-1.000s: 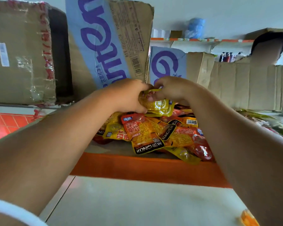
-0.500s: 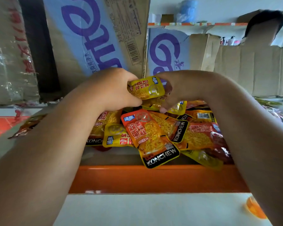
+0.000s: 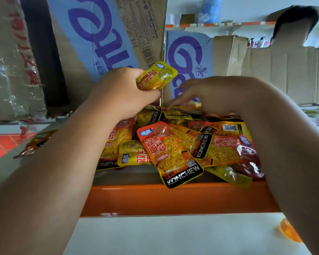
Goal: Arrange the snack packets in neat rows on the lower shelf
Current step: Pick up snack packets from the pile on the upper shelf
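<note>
Cartons crowding the back: a tall purple-printed box upright behind the heap, a lower one beside it, a taped carton far left. Walled off the far side of the shelf. Gripped one yellow packet in the left hand, fingers curled round its lower end, clear above the jumbled snack packets on the shelf. Reached the right hand down, fingers loosely spread, tips touching the rear packets, holding nothing. Half a second before, kept both hands together at that packet, lower.
</note>
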Motion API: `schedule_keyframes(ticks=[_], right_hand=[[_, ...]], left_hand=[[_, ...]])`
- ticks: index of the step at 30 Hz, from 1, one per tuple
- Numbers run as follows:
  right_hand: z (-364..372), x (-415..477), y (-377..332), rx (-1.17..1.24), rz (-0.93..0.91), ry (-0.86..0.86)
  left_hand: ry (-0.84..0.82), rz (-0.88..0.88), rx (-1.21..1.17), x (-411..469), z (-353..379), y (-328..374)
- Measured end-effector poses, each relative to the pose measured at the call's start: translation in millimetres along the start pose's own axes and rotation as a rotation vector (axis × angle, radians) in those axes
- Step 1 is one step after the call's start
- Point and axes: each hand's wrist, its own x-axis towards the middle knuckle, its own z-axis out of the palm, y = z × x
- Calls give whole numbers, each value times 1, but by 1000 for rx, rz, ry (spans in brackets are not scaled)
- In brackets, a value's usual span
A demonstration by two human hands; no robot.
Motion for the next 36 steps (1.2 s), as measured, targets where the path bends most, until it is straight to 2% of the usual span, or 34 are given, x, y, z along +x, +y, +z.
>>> schedule_keyframes(ticks=[3,6,8,9,11,14,19,22,25,31,36], right_hand=[[3,2,-1,93,-13,-53],[2,1,2,175,58,116],[1,2,-2,126,104,207],[2,6,-4,73,135,185],[5,10,-8,-42,218,39],[8,9,-19,-57,234,-46],[5,-1,-24,56,139,5],[1,-5,-20,133,111,117],[-1,-4,-11,196,123,222],[-6,-9,0,178,189,203],[-7,-13,6,187,199,190]], left_hand=[[-6,12,9,-1,-1,3],[-40,13,41,-2,-1,4],[-40,11,65,-1,0,4],[-31,12,85,-1,0,4],[-8,15,132,1,1,4],[-2,19,184,0,1,5],[46,63,286,-3,0,12],[62,109,300,-6,-7,23],[71,60,287,-10,-22,32],[-30,-36,166,-60,-31,58],[-68,-9,189,-104,-8,53]])
